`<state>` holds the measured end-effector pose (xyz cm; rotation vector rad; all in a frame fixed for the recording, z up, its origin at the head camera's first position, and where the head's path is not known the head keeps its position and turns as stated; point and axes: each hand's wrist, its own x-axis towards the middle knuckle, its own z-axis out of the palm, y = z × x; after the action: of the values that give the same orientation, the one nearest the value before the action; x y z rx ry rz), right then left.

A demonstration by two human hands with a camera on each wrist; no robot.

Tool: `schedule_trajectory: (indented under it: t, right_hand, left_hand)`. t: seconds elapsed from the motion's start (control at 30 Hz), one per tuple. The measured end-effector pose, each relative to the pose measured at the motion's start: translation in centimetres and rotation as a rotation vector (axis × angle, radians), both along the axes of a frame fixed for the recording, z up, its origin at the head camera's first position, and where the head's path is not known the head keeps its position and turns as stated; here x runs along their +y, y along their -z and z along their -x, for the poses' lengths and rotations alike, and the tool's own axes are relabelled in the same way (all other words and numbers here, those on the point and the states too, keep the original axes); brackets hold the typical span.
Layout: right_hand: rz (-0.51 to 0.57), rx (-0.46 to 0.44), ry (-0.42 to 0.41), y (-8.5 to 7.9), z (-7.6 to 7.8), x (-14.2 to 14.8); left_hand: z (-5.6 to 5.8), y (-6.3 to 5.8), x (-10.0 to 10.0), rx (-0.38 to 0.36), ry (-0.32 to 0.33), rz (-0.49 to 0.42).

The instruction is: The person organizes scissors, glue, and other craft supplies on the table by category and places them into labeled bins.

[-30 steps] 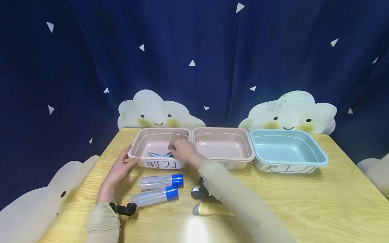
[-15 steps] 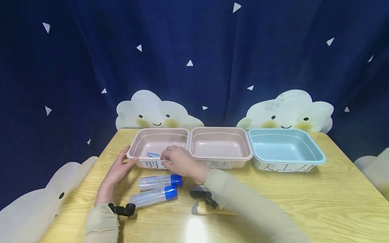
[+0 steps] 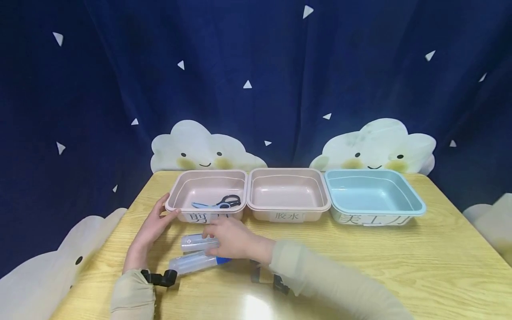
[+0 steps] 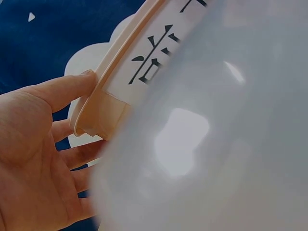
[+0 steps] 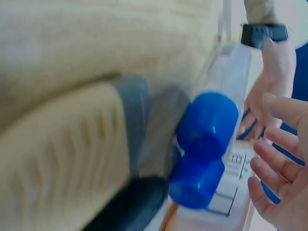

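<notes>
My left hand [image 3: 154, 224] holds the near left corner of the left pink bin [image 3: 176, 189], its thumb on the rim and fingers round the outside. Two scissors, one with light blue handles [image 3: 206, 205] and one with black handles [image 3: 232, 198], lie inside that bin. My right hand [image 3: 230, 238] hovers over two clear glue bottles, the farther bottle [image 3: 193, 243] and the nearer bottle [image 3: 190, 263], fingers spread and loosely bent. Its palm faces the blue caps [image 5: 209, 125] in the right wrist view, with nothing held. One bottle blurs across much of the left wrist view.
A second pink bin [image 3: 289, 214] labelled for glue and a blue bin [image 3: 416, 202] stand in line to the right. Under the right forearm lie a yellow ridged handle [image 5: 72, 154] and a black object [image 5: 139, 202], largely hidden in the head view.
My right hand has come out of the left bin, where the scissors now lie in full view, and moved nearer to above the glue bottles. The left hand stays at the bin's corner.
</notes>
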<state>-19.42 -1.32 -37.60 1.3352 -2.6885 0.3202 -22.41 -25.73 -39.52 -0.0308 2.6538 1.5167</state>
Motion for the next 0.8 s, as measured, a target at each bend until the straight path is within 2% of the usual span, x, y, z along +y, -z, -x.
schedule_trajectory:
  t: [0.2,0.47,0.63,0.8]
  right_hand:
    - [-0.076,0.029,-0.016,0.6,-1.3,-1.2]
    - [-0.086,0.030,-0.018,1.8,-2.0,-2.2]
    - [-0.118,0.021,0.028,2.4,-2.1,-2.9]
    - [-0.134,0.048,0.077,2.8,-2.1,-3.4]
  left_hand:
    - [0.0,0.3,-0.1,-0.002,-0.007,-0.016]
    - [-0.2,0.3,-0.2,-0.004,-0.007,-0.011]
    - [-0.2,0.4,-0.1,-0.007,-0.009,-0.001]
    - [0.1,0.6,-0.2,0.003,-0.008,-0.006]
